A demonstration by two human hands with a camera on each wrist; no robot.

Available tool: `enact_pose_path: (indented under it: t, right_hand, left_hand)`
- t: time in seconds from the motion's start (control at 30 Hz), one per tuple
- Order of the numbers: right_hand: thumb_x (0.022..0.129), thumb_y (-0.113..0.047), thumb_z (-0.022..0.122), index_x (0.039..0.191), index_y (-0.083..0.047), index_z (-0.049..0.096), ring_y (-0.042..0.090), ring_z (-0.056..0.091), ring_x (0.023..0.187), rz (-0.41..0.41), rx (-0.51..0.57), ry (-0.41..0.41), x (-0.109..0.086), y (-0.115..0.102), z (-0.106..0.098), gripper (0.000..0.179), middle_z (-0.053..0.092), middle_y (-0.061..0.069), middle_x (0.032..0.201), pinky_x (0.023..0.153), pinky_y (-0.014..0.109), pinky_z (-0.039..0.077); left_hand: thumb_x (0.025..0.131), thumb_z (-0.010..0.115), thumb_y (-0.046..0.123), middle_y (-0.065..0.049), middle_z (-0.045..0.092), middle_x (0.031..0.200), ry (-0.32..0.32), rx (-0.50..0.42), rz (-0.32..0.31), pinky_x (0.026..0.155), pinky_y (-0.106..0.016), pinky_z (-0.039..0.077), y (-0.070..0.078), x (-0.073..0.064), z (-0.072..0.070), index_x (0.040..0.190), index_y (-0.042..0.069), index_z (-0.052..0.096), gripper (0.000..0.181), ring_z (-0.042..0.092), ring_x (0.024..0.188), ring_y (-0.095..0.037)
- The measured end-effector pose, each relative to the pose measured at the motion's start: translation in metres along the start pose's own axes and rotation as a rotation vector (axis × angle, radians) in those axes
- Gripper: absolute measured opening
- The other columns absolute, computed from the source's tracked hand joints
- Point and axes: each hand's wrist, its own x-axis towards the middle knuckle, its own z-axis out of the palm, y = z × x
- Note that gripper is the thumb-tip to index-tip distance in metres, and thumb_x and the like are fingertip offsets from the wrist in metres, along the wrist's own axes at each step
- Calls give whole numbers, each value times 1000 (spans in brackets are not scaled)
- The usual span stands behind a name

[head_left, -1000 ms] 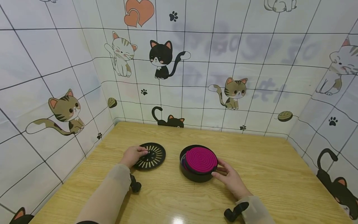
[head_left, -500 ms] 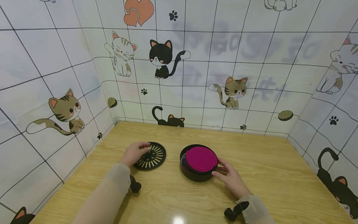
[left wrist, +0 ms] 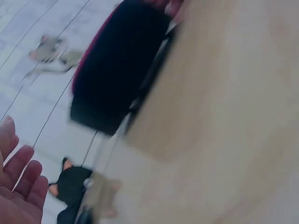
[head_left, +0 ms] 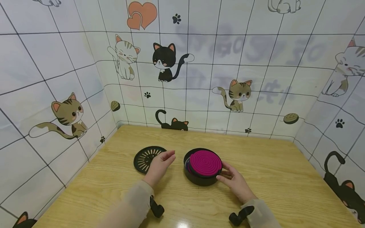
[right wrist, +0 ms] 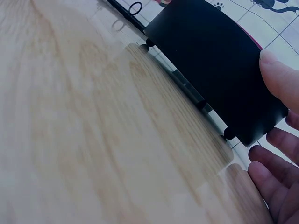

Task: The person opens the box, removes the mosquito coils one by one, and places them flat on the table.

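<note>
A round black box (head_left: 200, 181) stands on the table, filled to above its rim. On top lies a magenta disc (head_left: 206, 162) with a spiral pattern, like a mosquito coil. My right hand (head_left: 236, 183) holds the box by its right side, and in the right wrist view the thumb (right wrist: 278, 77) lies against its dark wall. The left hand (head_left: 160, 164) is between lid and box, fingers extended and holding nothing. Part of the slotted black lid (head_left: 140, 160) is hidden behind that hand. In the left wrist view the left fingers (left wrist: 30, 179) are loosely spread, apart from the box.
Everything sits on a light wood table (head_left: 256, 164). Walls (head_left: 199, 104) printed with cats and a line grid close it off at the back and both sides. Each wrist wears a black camera mount (head_left: 240, 215). In the right wrist view, small feet (right wrist: 230, 132) show under the box.
My left hand has let go of the lid's middle and moved right, toward the box. The lid stays where it was. The right hand and the box have not moved.
</note>
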Motion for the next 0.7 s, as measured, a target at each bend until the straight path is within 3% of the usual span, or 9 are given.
enact_pose_path:
  t: [0.17, 0.37, 0.7]
  right_hand:
    - [83, -37, 75, 148, -14, 37, 31, 49, 123, -3, -5, -1, 0, 0, -1, 78, 42, 11, 146, 96, 44, 47]
    - [84, -37, 74, 148, -15, 38, 31, 49, 123, -13, -9, -6, 0, 2, -1, 77, 41, 10, 146, 96, 44, 47]
    - [85, -35, 74, 148, -15, 38, 31, 49, 122, -17, -3, -1, 1, 5, 0, 75, 42, 10, 146, 96, 44, 47]
  left_hand:
    - [98, 58, 31, -17, 46, 140, -123, -76, 0, 103, -49, 39, -6, -9, 25, 142, 7, 44, 52, 44, 129, -32]
    - [95, 61, 37, -14, 26, 155, -273, -165, -4, 109, -50, 32, -14, -11, 39, 152, 9, 26, 72, 30, 139, -36]
    - [90, 68, 37, -15, 30, 153, -323, -131, 4, 110, -46, 32, -25, -8, 43, 154, 12, 22, 83, 32, 138, -34]
